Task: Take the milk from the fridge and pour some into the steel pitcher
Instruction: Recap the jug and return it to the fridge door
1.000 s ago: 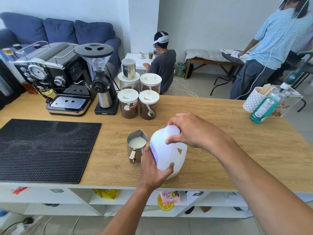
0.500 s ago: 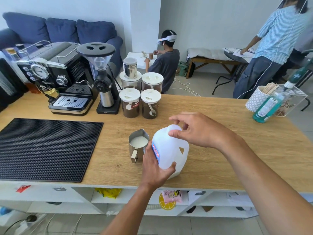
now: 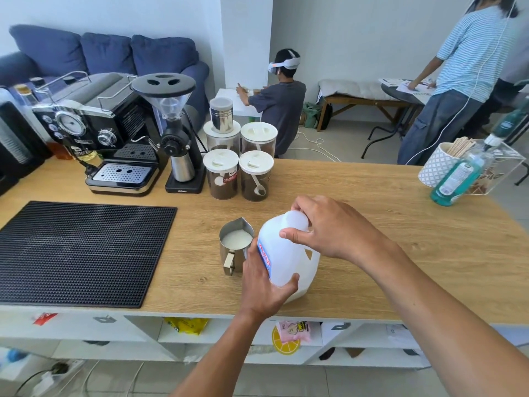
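A white plastic milk jug [image 3: 289,259] with a red and blue label stands upright on the wooden counter [image 3: 372,224], near its front edge. My left hand [image 3: 264,285] grips the jug's lower left side. My right hand [image 3: 329,227] is closed over the white cap at the jug's top, fingers wrapped around it. Just left of the jug, touching my left hand, stands the steel pitcher [image 3: 235,245] with milk inside, its handle facing me and its spout pointing away.
A black rubber mat [image 3: 80,250] covers the counter's left. Behind stand an espresso machine [image 3: 106,138], a grinder [image 3: 177,133] and several lidded jars [image 3: 237,167]. A cup of wooden sticks [image 3: 438,164] and a green bottle [image 3: 455,179] sit at the right. Two people are beyond the counter.
My right hand's fingers have shifted around the jug's cap, lifting off briefly and closing on it again. The jug, pitcher and left hand stay where they were.
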